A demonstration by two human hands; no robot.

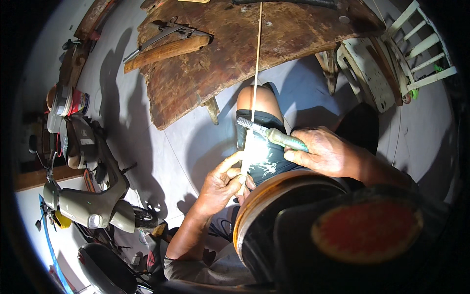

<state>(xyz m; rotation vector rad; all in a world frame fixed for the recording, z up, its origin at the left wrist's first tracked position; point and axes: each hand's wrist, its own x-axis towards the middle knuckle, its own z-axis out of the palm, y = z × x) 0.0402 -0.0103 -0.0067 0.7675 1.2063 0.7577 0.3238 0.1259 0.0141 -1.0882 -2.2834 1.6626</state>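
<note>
In the head view my right hand (318,154) grips the green handle of a metal-bladed tool (252,124), whose blade lies across a long thin pale strip (256,68) above my knee (257,98). The strip runs upward over the table edge. My left hand (225,181) pinches the lower part of the strip, below the blade, over my dark shorts. Bright glare washes out part of the strip and cloth there. A round wooden rim (254,206) curves across the bottom of the view, under my forearms.
A worn wooden table (181,93) stands ahead, bearing knives (156,39) and a wooden piece (166,53). A scooter (88,201) stands at my left with stacked containers (73,100) behind it. A white slatted piece of furniture (416,49) is at the right.
</note>
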